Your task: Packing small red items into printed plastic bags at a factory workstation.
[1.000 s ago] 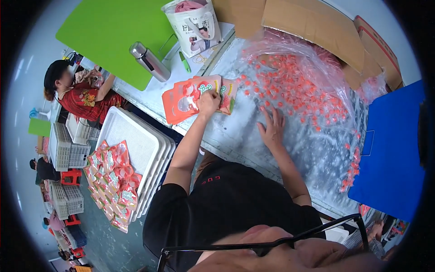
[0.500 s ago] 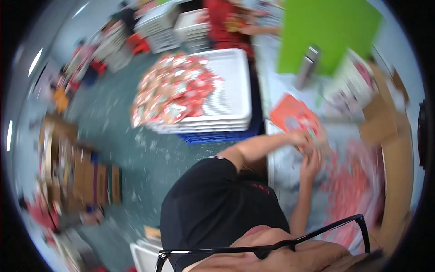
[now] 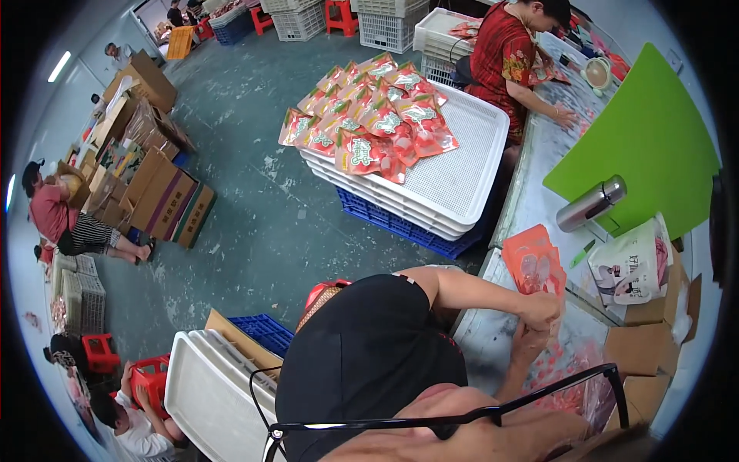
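My left hand (image 3: pixel 541 310) is closed, its fingers curled at the near end of a fanned stack of flat orange-red pouches (image 3: pixel 531 258) on the worktable. Just below it and touching or nearly touching, my right hand (image 3: pixel 528 343) is bent upward with its fingers closed. A pale pinkish edge shows beside the fingers, but I cannot make out what the hands hold. Small pinkish-red wrapped pieces (image 3: pixel 550 396) lie spread on the table by my right forearm, partly behind the glasses frame and next to clear plastic.
Filled red pouches (image 3: pixel 369 115) are heaped on stacked white trays (image 3: pixel 462 181) over a blue crate (image 3: pixel 392 223). A steel flask (image 3: pixel 593 204), green board (image 3: pixel 647 146), white bag (image 3: pixel 631 266) and open carton (image 3: pixel 643 350) stand on the table. A co-worker (image 3: pixel 512 54) sits farther along.
The view has swung and sharpened, so the trays and table appear farther right. My hands have come lower in the picture, below the pouch stack, still close together.
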Available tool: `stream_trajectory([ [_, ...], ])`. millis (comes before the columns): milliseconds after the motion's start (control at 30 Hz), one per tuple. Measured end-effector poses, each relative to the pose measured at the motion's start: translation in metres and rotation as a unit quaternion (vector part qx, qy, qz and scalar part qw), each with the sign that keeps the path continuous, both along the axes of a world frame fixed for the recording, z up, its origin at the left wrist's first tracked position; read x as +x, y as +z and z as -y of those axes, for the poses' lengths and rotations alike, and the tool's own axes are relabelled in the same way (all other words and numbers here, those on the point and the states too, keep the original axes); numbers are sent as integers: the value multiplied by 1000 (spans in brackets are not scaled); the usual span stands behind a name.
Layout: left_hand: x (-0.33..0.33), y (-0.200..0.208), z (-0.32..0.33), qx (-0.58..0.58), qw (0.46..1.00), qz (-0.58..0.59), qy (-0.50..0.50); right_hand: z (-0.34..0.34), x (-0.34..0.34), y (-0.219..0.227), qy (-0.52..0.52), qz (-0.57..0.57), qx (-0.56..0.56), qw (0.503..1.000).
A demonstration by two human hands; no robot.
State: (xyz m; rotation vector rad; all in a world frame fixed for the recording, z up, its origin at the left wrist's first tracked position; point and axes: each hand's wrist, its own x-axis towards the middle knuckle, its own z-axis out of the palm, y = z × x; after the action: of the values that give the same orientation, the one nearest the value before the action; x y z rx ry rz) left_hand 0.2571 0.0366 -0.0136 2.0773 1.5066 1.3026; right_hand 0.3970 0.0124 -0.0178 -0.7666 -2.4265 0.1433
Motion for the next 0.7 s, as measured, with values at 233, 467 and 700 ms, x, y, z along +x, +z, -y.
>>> stream_trajectory([
  [233,39,36,29,44,995,-85,1,3,26,-21,62,85,-58,993],
  [467,-2,88,54,-59,936,-84,-336,64,-7,60,-96,198,-311,925],
  [700,-18,67,63,-365,710,-131,-588,83,43,79,74,37,-453,888],
])
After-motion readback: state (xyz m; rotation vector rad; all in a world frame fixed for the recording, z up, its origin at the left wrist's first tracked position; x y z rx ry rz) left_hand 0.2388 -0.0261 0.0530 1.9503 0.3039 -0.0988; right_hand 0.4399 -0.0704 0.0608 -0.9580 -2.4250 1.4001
